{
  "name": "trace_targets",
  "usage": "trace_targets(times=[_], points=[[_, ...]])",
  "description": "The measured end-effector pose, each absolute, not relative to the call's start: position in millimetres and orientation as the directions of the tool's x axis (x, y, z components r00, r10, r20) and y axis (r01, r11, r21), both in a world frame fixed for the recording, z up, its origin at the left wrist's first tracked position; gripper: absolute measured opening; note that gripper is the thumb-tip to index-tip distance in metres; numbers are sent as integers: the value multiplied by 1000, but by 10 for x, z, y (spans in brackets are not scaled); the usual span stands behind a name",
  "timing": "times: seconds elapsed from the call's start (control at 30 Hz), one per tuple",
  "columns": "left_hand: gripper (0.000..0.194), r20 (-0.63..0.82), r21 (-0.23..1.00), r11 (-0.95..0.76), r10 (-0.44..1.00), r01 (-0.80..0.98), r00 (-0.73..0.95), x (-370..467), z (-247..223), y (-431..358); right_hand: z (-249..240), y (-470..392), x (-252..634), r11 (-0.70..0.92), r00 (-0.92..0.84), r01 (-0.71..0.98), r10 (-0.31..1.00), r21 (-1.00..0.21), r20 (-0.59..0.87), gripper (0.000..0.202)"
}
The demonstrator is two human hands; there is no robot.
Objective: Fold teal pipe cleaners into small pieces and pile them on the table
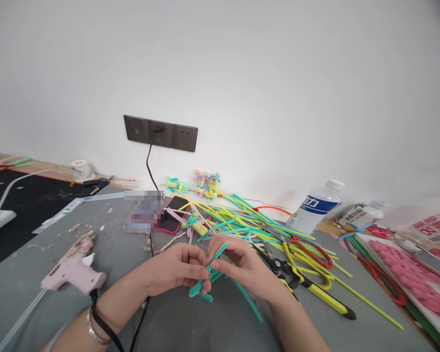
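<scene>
Between my two hands is a teal pipe cleaner (pixel 195 289), bent into loops, with a long loose end hanging down to the right. My left hand (pixel 181 266) pinches its looped part between thumb and fingers. On the other side my right hand (pixel 238 264) is closed on the same pipe cleaner, thumb against the fingers, and a short end sticks up above them. The fingertips hide where the strands cross. Just behind my hands lies a small yellow and teal pipe-cleaner figure (pixel 197 225).
A pink glue gun (pixel 73 276) lies at left, its black cord passing my left forearm. Yellow and teal pipe cleaners (pixel 238 215), red-handled scissors (pixel 313 249) and yellow-handled pliers (pixel 322 296) spread behind and right. A white bottle (pixel 315 208) stands by the wall near finished figures (pixel 207 183).
</scene>
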State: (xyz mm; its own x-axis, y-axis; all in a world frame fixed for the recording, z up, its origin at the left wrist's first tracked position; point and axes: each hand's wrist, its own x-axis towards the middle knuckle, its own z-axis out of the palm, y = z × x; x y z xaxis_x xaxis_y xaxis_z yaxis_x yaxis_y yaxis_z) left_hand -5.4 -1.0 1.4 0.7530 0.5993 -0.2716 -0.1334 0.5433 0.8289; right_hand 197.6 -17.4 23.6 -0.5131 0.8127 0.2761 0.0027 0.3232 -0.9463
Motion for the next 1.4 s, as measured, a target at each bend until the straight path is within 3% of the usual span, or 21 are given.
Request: trace_targets(times=[0.47,1.1,1.4], points=[[42,-313,860,502,664,-94,680,-47,3,-6,207,-184,1935,201,-456,2,872,-980,178,28],[46,-241,874,450,727,-181,643,-11,59,-34,163,-168,1882,392,-353,23,864,-919,360,17],[45,-166,896,358,819,-264,549,-4,74,-11,116,-205,1832,625,-277,193,774,-756,569,18]])
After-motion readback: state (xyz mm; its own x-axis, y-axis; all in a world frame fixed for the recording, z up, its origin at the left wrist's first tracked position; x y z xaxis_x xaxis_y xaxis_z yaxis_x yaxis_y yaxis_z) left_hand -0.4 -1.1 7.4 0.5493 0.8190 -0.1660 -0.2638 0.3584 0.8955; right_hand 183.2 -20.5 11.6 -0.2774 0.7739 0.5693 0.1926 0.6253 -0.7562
